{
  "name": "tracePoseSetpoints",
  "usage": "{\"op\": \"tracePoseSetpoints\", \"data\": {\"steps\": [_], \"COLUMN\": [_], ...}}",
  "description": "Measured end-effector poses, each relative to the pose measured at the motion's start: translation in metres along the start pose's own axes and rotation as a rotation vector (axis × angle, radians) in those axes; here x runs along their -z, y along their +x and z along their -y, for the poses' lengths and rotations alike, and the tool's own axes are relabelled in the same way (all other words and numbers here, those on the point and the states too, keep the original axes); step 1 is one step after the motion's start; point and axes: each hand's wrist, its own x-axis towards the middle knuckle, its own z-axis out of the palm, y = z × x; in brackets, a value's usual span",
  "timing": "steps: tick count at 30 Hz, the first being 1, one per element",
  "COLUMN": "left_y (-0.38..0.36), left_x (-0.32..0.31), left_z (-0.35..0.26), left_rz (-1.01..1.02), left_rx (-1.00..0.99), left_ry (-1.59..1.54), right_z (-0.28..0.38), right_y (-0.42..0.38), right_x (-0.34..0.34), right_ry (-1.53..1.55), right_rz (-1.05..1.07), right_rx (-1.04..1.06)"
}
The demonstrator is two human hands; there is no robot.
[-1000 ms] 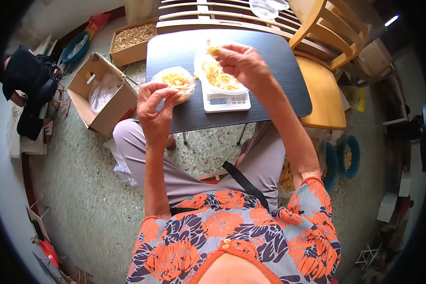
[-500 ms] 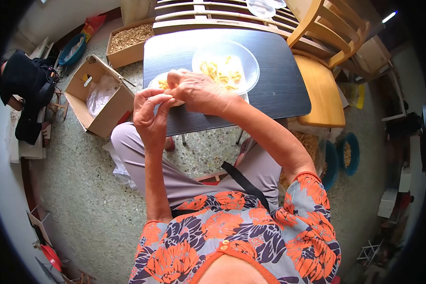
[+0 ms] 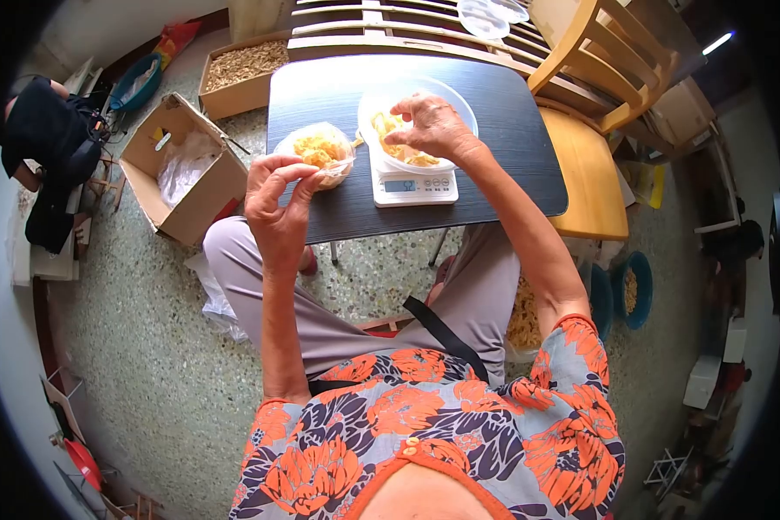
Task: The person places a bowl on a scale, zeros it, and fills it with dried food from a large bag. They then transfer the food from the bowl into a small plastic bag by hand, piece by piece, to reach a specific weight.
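Note:
My left hand (image 3: 277, 204) pinches the near edge of a clear plastic bag (image 3: 345, 170). Pale yellow dried pieces (image 3: 319, 146) fill the bag, which stands on the dark table's left side. Over a translucent plastic bowl (image 3: 466, 111), my right hand (image 3: 435, 126) has its thumb and fingers apart, with nothing visible between them. More yellow pieces (image 3: 383, 124) lie in the bowl, partly hidden by that hand. Beneath the bowl sits a white digital scale (image 3: 414, 192); its display is lit, but the digits are too small to read surely.
The dark table (image 3: 511, 173) stands before my knees. A wooden chair (image 3: 585, 182) adjoins its right side. On the floor at left are an open cardboard box (image 3: 186, 221) and a box of brownish pieces (image 3: 247, 69). Blue basins (image 3: 637, 290) stand at lower right.
My right hand has moved from the bag, beside my left hand, rightward to over the bowl, and its fingers have opened. The bag and scale now show. My left hand stays nearly in place.

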Motion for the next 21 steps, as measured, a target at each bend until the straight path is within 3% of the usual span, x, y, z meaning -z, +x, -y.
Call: {"op": "tracePoseSetpoints", "data": {"steps": [4, 7, 13, 16, 21], "left_y": [0.002, 0.002, 0.002, 0.002, 0.002], "left_x": [0.001, 0.000, -0.001, -0.001, -0.003], "left_z": [-0.005, -0.005, -0.006, -0.006, -0.008], "left_rz": [0.000, -0.007, -0.009, -0.016, -0.004], "left_rx": [0.008, 0.012, 0.012, 0.009, 0.038], "left_ry": [0.005, 0.013, 0.000, 0.009, 0.021], "right_z": [0.009, 0.017, 0.015, 0.002, -0.009], "right_y": [0.002, 0.004, 0.001, 0.002, -0.002], "right_x": [-0.007, -0.005, -0.008, -0.002, 0.018], "right_ry": [-0.162, -0.145, -0.172, -0.002, 0.783], "right_rz": [-0.030, 0.073, -0.030, -0.089, -0.126], "right_rx": [0.054, -0.072, -0.037, -0.071, -0.302]}}
